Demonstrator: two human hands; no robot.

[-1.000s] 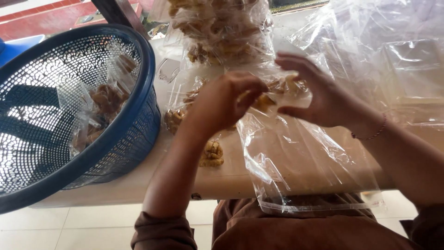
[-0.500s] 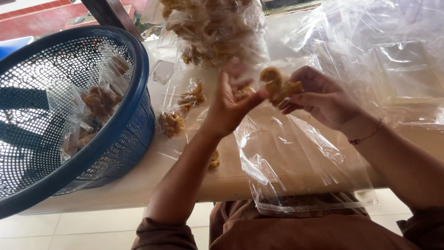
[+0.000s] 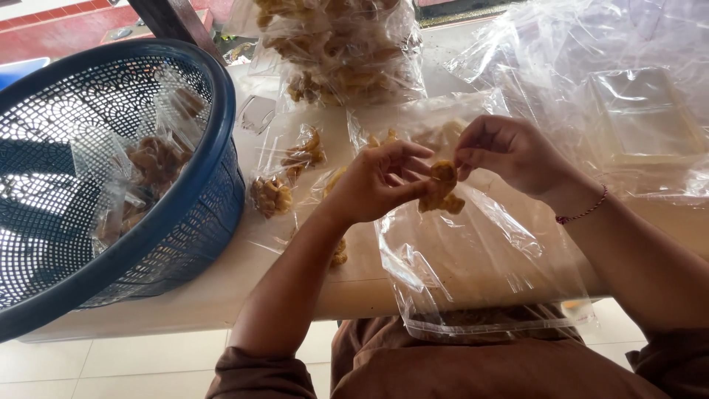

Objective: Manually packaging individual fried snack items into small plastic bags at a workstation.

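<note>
**Two hands, one snack over the bag**

The left hand (image 3: 380, 181) and the right hand (image 3: 509, 151) meet above a clear plastic bag (image 3: 480, 273) – both pinch the same golden fried snack (image 3: 442, 188) between thumb and fingertips. The bag hangs open just under the fingers, over the table (image 3: 221, 288) edge. Left of the fingers lie small filled packets (image 3: 284, 177); further left stands a blue basket (image 3: 185, 214) – more packets are inside it.
</note>
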